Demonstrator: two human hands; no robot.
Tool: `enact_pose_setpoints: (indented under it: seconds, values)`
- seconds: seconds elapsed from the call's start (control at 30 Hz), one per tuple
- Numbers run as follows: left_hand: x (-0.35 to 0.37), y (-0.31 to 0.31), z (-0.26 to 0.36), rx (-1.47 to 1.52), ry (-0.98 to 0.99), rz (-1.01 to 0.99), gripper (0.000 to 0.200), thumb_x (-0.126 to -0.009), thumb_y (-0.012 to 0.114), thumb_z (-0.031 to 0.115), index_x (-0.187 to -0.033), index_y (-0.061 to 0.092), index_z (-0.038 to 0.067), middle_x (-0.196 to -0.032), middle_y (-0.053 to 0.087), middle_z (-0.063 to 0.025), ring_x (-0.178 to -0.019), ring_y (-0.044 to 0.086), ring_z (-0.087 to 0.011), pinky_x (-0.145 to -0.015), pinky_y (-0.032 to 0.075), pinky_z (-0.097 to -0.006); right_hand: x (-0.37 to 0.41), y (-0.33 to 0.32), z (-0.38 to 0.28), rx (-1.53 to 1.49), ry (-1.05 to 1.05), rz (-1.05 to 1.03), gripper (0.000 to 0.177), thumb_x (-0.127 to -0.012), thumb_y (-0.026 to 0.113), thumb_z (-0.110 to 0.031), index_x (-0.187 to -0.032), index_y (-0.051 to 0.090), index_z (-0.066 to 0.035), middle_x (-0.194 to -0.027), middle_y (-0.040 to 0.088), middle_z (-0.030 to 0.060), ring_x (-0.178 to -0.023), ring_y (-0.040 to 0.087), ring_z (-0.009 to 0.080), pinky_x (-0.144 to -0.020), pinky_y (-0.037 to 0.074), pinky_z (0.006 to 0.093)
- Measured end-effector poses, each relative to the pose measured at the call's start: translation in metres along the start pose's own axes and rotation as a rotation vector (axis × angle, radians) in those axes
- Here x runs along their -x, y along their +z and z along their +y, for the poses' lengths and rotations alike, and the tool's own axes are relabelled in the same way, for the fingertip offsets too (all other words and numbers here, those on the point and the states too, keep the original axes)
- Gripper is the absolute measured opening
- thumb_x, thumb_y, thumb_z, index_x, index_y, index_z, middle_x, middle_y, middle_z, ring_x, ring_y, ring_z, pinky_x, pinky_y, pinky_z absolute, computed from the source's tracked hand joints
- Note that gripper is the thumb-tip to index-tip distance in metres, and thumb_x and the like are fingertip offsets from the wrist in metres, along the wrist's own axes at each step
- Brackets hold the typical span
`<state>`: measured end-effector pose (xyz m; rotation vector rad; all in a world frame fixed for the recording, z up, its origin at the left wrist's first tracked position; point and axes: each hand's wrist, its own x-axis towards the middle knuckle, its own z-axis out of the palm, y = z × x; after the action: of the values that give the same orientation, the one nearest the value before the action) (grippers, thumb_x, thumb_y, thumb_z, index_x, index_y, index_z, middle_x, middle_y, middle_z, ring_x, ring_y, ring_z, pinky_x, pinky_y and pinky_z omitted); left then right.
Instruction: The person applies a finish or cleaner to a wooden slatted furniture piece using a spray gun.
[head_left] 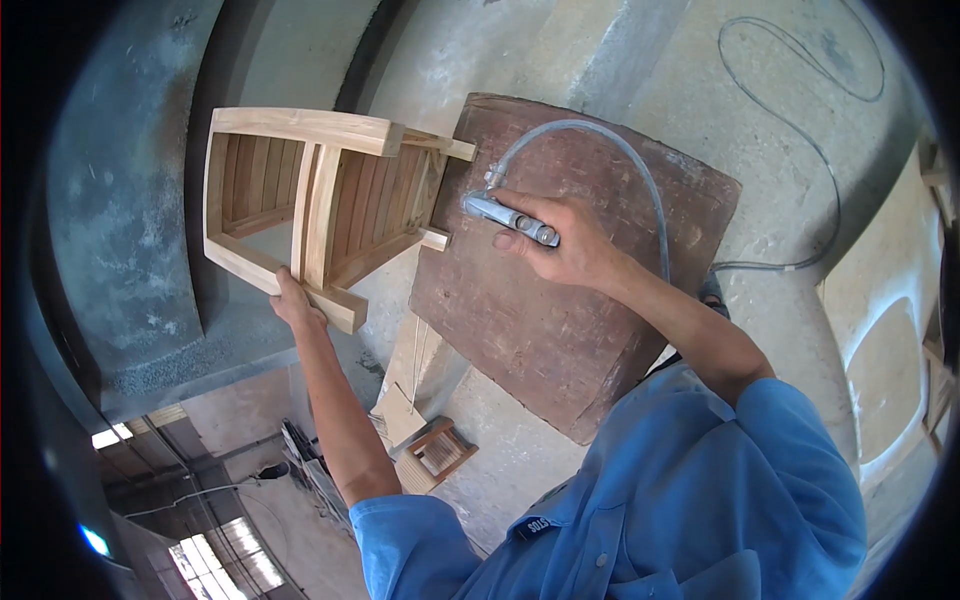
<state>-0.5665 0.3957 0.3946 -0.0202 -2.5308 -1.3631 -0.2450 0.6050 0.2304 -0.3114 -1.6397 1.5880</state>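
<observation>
A pale wooden chair with a slatted seat and back (318,215) is tilted on its side at the left, some of its legs reaching over the edge of a brown board-topped stand (540,300). My left hand (297,303) is closed around the chair's lower rail near a corner. In my right hand (565,238) is a metal spray gun (512,220), its nose pointing left toward the chair. A translucent hose (610,140) arcs from the gun over the stand and back past my forearm.
Large grey-blue panels (130,200) stand behind the chair at the left. A thin hose (800,130) loops over the concrete floor at the right. Another small slatted wooden piece (440,453) sits low, beyond my left arm. Wooden pieces (890,370) line the right edge.
</observation>
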Motion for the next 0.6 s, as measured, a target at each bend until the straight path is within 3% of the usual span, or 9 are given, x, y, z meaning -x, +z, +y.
enact_pose_setpoints:
  seconds: [0.2, 0.47, 0.6]
  values:
    - [0.006, 0.002, -0.001, 0.012, 0.02, 0.005, 0.077, -0.077, 0.067, 0.035, -0.13, 0.041, -0.014, -0.119, 0.056, -0.0247, -0.1, 0.062, -0.0323, -0.085, 0.05, -0.043, -0.012, 0.025, -0.013, -0.356, 0.097, -0.2, 0.046, -0.085, 0.074, -0.025, -0.121, 0.064, 0.001, -0.091, 0.073, 0.0171, -0.08, 0.072, 0.0203, -0.071, 0.054, 0.0316]
    - [0.012, 0.005, -0.004, -0.012, 0.041, 0.061, 0.068, -0.081, 0.066, 0.037, -0.127, 0.047, -0.01, -0.114, 0.059, -0.0203, -0.097, 0.062, -0.0292, -0.084, 0.05, -0.0406, -0.026, 0.075, 0.025, -0.376, 0.135, -0.296, 0.044, -0.086, 0.073, -0.028, -0.121, 0.066, -0.002, -0.087, 0.073, 0.0121, -0.073, 0.069, 0.019, -0.069, 0.053, 0.0306]
    - [0.03, 0.008, 0.008, -0.015, 0.039, 0.059, 0.062, -0.08, 0.065, 0.033, -0.12, 0.047, -0.011, -0.112, 0.057, -0.02, -0.098, 0.058, -0.0272, -0.087, 0.047, -0.0384, -0.02, 0.077, 0.063, -0.222, 0.272, -0.211, 0.038, -0.089, 0.07, -0.032, -0.117, 0.069, -0.006, -0.086, 0.073, 0.0106, -0.075, 0.068, 0.0183, -0.07, 0.052, 0.0313]
